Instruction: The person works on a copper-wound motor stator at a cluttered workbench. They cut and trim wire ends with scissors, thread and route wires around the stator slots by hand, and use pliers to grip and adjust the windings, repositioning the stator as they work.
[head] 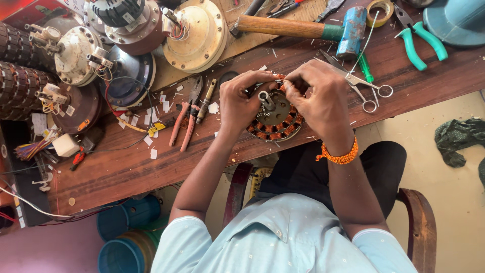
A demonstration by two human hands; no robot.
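- Copper-wound stator point(277, 121) lies flat on the wooden desk point(116, 172) near its front edge, just in front of the person; a metal shaft point(266, 99) stands up from its middle, and the coils ring it in orange and dark bands.
- Left hand point(241, 101) curls over the stator's left rim, fingers bent and pressed against the top of the winding.
- Right hand point(318, 98) covers the right rim, its fingertips pinched together at the upper edge of the winding, meeting the left hand's fingertips there; what they pinch is too small to tell. An orange bead band point(338, 155) sits on that wrist.
- Scissors point(361, 86) lie just beside the right hand, blades half hidden behind it.
- Red-handled pliers point(186, 124) lie near the left hand, with white paper scraps point(154, 129) scattered about them.
- Hammer point(303, 29) with a wooden handle and blue head lies farther back, and green-handled pliers point(419, 43) and a tape roll point(380, 11) lie at the far right.
- Several round motor housings point(194, 33) crowd the desk's far left.
- Blue buckets point(126, 237) stand on the floor under the desk, and a dark cloth point(459, 139) lies on the floor at the right.
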